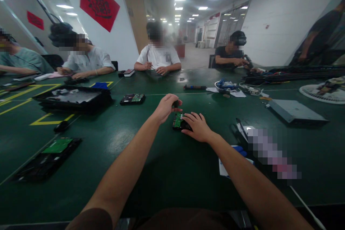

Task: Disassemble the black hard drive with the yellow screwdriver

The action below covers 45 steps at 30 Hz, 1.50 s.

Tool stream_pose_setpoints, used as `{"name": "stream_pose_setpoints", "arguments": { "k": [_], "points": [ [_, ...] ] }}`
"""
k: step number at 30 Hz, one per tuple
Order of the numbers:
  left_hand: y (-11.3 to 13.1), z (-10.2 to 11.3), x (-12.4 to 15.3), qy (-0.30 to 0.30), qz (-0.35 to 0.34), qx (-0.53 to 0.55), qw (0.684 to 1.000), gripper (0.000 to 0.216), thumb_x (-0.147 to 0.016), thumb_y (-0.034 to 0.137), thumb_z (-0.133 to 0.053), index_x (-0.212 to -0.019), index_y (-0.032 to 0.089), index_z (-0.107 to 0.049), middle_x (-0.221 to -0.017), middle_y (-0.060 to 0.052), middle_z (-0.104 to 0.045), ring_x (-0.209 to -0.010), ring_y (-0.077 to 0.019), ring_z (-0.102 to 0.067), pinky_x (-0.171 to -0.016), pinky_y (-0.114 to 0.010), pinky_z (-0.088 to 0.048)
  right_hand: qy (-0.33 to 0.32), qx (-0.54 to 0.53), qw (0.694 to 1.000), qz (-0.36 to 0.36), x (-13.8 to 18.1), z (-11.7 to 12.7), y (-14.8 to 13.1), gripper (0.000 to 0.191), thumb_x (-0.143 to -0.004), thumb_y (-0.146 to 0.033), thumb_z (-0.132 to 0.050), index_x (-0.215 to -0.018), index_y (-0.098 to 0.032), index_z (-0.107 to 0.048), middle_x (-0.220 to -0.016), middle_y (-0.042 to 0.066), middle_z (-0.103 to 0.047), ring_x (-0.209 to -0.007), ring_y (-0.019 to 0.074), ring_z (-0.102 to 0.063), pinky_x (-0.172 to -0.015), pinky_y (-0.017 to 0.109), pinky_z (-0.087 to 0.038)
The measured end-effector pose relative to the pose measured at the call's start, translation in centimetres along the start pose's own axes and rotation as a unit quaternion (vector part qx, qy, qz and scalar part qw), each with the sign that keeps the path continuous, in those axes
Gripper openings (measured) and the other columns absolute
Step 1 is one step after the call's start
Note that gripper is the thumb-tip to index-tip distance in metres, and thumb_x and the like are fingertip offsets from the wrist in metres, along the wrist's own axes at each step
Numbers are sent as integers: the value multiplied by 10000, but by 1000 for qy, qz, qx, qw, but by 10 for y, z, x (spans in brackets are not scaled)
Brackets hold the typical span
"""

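A hard drive [178,120] with a green circuit board facing up lies on the dark green table in front of me. My right hand [198,126] holds its right end, thumb along the near edge and the other fingers spread over the top and beyond. Just above the drive's far left side is my left hand [167,108], its fingers curled round something small and dark that I cannot make out. Further left, another drive [132,99] rests with its board up. A larger black unit with a green board [50,158] lies at the near left.
A black tray [72,104] stands at the left beside yellow tape markings. To the right are a grey metal box [298,110], a bowl of blue items [226,85] and a dark cylindrical tool [194,87]. A blue-and-white packet [225,167] lies under my right forearm. Several people sit across the table.
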<state>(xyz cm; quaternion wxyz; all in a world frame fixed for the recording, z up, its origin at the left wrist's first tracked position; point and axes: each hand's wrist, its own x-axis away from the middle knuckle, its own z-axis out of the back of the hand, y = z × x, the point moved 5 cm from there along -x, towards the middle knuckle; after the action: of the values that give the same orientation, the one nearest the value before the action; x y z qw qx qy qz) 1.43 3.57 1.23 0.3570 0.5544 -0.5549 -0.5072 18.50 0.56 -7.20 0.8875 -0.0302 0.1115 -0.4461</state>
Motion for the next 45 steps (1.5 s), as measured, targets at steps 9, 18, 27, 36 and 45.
{"name": "stream_pose_setpoints", "arguments": {
  "k": [9,18,27,36,45],
  "points": [
    [3,-2,1,-25,-2,-66,997,216,-813,370,-657,-859,162,-690,-858,-89,-667,-840,-204,-634,-646,-306,-568,-8,-2,1000,-1,0,2,-1,683,-964,-655,-478,-1556,-326,-386,-1652,57,-323,-1514,389,-217,-1205,660,-145],
    [8,7,-1,39,-32,-178,983,237,-821,383,-615,-759,173,-705,-884,-78,-690,-834,-191,-614,-605,-251,-506,-2,-1,1000,1,0,1,0,678,-966,-654,-477,-1553,-324,-395,-1651,60,-326,-1512,390,-227,-1207,656,-146],
    [11,5,4,22,33,-194,980,267,-878,399,-585,-995,175,-671,-992,-85,-702,-597,-152,-672,-436,-235,-414,-5,-2,1000,1,0,0,0,683,-960,-665,-478,-1550,-332,-397,-1645,56,-337,-1510,397,-224,-1202,665,-138],
    [-1,4,2,-13,124,-14,992,266,-860,350,-584,-956,124,-686,-967,-118,-689,-722,-203,-738,-624,-283,-579,-4,-2,1000,2,0,0,1,690,-962,-660,-484,-1560,-332,-384,-1656,58,-317,-1516,396,-215,-1204,666,-132],
    [8,8,5,24,82,-95,992,277,-825,385,-627,-1003,173,-638,-1016,-99,-719,-665,-179,-714,-563,-258,-504,-1,-2,1000,2,0,0,1,680,-960,-656,-495,-1553,-341,-389,-1651,53,-327,-1516,392,-220,-1202,669,-145]
  ]
}}
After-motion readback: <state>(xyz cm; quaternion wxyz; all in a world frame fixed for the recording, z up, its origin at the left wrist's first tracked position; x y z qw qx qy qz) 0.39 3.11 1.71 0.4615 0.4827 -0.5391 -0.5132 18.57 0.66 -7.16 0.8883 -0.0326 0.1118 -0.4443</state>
